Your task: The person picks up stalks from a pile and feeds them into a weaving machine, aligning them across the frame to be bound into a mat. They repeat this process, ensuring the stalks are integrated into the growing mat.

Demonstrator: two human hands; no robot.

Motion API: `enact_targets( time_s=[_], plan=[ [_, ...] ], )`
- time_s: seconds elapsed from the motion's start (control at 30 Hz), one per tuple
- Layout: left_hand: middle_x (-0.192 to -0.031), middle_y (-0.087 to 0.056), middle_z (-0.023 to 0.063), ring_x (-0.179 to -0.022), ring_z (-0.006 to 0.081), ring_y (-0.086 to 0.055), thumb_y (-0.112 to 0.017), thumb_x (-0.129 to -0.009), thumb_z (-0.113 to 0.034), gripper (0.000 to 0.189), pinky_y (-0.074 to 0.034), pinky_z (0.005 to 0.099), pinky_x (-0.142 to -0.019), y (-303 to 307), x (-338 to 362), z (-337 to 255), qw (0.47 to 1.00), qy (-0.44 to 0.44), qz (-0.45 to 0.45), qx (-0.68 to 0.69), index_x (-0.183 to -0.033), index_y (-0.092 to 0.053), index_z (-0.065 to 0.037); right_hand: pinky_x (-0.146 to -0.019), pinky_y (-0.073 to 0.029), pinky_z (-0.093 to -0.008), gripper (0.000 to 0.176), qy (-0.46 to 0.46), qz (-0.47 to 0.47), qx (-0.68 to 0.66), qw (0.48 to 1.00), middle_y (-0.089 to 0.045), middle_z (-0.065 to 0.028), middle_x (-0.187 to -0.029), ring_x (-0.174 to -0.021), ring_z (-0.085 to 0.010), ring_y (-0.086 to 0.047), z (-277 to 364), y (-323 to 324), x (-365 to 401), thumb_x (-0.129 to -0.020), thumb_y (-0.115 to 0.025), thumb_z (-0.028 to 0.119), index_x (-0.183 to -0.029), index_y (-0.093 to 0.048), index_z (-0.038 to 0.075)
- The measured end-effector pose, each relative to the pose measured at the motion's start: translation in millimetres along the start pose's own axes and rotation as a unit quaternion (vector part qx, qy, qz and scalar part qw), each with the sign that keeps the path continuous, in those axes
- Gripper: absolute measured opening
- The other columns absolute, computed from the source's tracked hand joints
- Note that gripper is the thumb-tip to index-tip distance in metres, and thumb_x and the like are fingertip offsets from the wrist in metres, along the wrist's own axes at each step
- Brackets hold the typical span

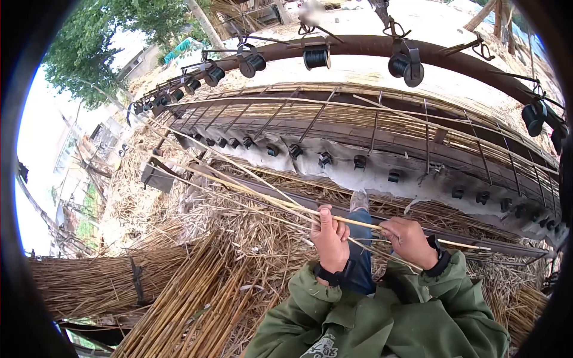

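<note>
My left hand (330, 243) is closed around several long, thin reed stalks (262, 194), its thumb raised along them. They reach up to the left, their far ends spreading apart. A little to the right, my right hand (409, 240) is closed with its fingers on a yellowish stalk that spans the gap between both hands. Its thin end (468, 244) sticks out past my right hand. Other stalk ends slope down below the hands, partly hidden by my sleeves. Each wrist wears a dark band.
Ahead stands a long weaving frame (268, 122) with reeds lying along it and dark wire spools (316, 57) hanging from a curved pipe (358, 46). Loose straw (209, 238) covers the ground. Reed bundles (89, 283) lie at lower left. My foot (359, 201) is near the frame.
</note>
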State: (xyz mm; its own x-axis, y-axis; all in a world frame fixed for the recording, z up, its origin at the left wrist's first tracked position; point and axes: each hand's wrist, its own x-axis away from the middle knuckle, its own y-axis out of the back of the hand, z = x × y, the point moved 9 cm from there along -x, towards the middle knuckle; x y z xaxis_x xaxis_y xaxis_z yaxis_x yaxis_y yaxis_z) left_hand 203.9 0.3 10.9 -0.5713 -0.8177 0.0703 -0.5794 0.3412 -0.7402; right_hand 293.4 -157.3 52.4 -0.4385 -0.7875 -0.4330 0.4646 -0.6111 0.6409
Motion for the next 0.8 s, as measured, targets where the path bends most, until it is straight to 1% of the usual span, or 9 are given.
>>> enact_targets(
  time_s=[0.07,0.13,0.23,0.27,0.33,0.47,0.5,0.67,0.8],
  plan=[
    [-0.056,-0.028,-0.0068,-0.047,0.0043,-0.029,-0.056,-0.093,-0.029,0.020,-0.027,0.0214,-0.041,13.8,-13.8,-15.4,0.999,-0.023,-0.021,-0.007,-0.097,-0.056,-0.010,-0.059,-0.048,-0.0389,0.016,-0.025,-0.011,-0.015,1.000,-0.059,-0.0152,-0.078,-0.069,-0.0341,-0.059,-10.3,9.7,10.3,-0.078,-0.064,0.005,-0.093,-0.061,0.002],
    [-0.056,-0.026,-0.0074,-0.047,0.0038,-0.026,-0.054,-0.094,-0.030,0.021,-0.027,0.0208,-0.041,31.4,-38.6,-60.4,0.994,-0.083,-0.070,0.018,-0.097,-0.054,-0.009,-0.060,-0.047,-0.0390,0.017,-0.067,-0.001,-0.010,0.998,-0.059,-0.0146,-0.078,-0.070,-0.0342,-0.058,-28.2,24.0,26.1,-0.077,-0.063,0.002,-0.093,-0.062,0.001],
    [-0.060,-0.027,-0.0067,-0.049,0.0039,-0.026,-0.041,-0.099,-0.031,0.024,-0.027,0.0209,-0.042,76.8,-72.5,-130.5,0.981,-0.159,-0.106,0.030,-0.105,-0.051,-0.010,-0.059,-0.045,-0.0358,0.013,-0.076,-0.005,0.006,0.997,-0.058,-0.0147,-0.073,-0.068,-0.0311,-0.058,-61.7,57.8,65.6,-0.076,-0.063,0.000,-0.088,-0.063,-0.001],
    [-0.060,-0.026,-0.0067,-0.050,0.0035,-0.026,-0.041,-0.099,-0.032,0.025,-0.027,0.0205,-0.043,86.9,-76.6,-142.9,0.980,-0.158,-0.122,0.016,-0.105,-0.051,-0.010,-0.057,-0.045,-0.0350,0.011,-0.089,-0.012,-0.006,0.996,-0.059,-0.0147,-0.072,-0.065,-0.0309,-0.058,-74.1,66.9,78.2,-0.077,-0.062,-0.001,-0.087,-0.063,-0.001],
    [-0.061,-0.026,-0.0068,-0.050,0.0045,-0.025,-0.038,-0.100,-0.030,0.024,-0.026,0.0210,-0.043,67.6,-68.6,-135.9,0.984,-0.144,-0.101,0.022,-0.102,-0.052,-0.010,-0.054,-0.044,-0.0349,0.008,-0.104,-0.037,0.000,0.994,-0.059,-0.0144,-0.072,-0.062,-0.0306,-0.058,-68.9,78.5,78.5,-0.078,-0.062,-0.001,-0.086,-0.063,-0.001],
    [-0.060,-0.026,-0.0062,-0.049,0.0053,-0.028,-0.045,-0.097,-0.036,0.029,-0.027,0.0212,-0.044,4.9,-39.9,-41.3,1.000,-0.015,0.010,-0.006,-0.106,-0.052,-0.010,-0.051,-0.044,-0.0374,0.013,-0.014,-0.091,0.111,0.990,-0.055,-0.0110,-0.069,-0.059,-0.0305,-0.055,-4.6,63.8,26.6,-0.075,-0.066,0.003,-0.088,-0.062,0.002],
    [-0.060,-0.026,-0.0062,-0.050,0.0051,-0.028,-0.046,-0.097,-0.037,0.029,-0.027,0.0211,-0.044,-1.2,-37.7,-31.8,1.000,-0.012,0.013,0.000,-0.106,-0.052,-0.010,-0.051,-0.045,-0.0376,0.014,0.003,-0.102,0.121,0.987,-0.055,-0.0107,-0.070,-0.060,-0.0307,-0.056,8.9,59.2,15.0,-0.075,-0.065,0.003,-0.089,-0.063,0.003],
    [-0.060,-0.029,-0.0058,-0.051,0.0047,-0.030,-0.044,-0.098,-0.034,0.030,-0.028,0.0202,-0.044,13.5,-78.9,-70.6,0.998,-0.052,0.027,0.031,-0.113,-0.050,-0.009,-0.053,-0.047,-0.0378,0.019,0.006,-0.071,0.173,0.982,-0.057,-0.0097,-0.074,-0.061,-0.0307,-0.057,12.1,66.7,8.0,-0.075,-0.065,0.004,-0.093,-0.063,0.006],
    [-0.062,-0.030,-0.0053,-0.053,0.0053,-0.031,-0.041,-0.099,-0.032,0.034,-0.029,0.0217,-0.046,24.4,-84.6,-67.1,0.999,0.002,0.025,0.030,-0.122,-0.046,-0.008,-0.051,-0.046,-0.0369,0.024,0.012,-0.093,0.181,0.979,-0.056,-0.0085,-0.077,-0.060,-0.0297,-0.058,7.5,63.6,2.2,-0.074,-0.064,0.003,-0.097,-0.063,0.008]
  ],
)
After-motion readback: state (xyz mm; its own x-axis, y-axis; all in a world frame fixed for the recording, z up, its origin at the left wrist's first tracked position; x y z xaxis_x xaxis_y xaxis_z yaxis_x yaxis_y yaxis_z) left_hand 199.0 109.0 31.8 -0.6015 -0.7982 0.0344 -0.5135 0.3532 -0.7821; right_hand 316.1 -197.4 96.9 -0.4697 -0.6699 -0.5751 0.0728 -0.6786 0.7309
